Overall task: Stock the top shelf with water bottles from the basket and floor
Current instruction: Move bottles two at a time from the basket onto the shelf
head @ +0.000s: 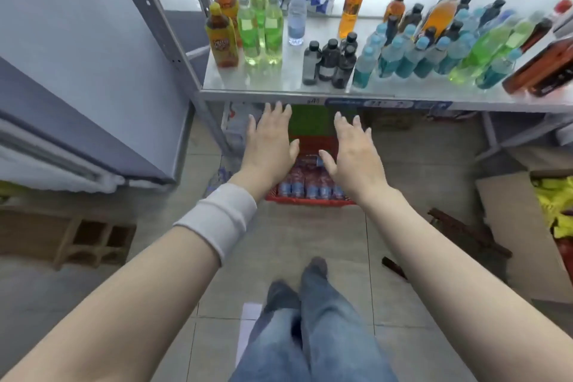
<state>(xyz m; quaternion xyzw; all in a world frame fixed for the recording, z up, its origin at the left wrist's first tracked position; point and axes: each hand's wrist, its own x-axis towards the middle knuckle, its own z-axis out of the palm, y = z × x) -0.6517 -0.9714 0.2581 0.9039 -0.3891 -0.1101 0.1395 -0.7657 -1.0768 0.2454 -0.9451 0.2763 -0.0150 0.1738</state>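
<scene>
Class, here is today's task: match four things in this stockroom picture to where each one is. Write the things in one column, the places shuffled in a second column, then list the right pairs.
Things
1. basket
2. wristband
3. brick
4. clear bottle

Places
A. round the left arm
B. upright on the shelf
C. on the floor, far left
D. on the floor, centre, in front of the shelf

Pairs: 1-D, 2-A, 3-C, 4-B
</scene>
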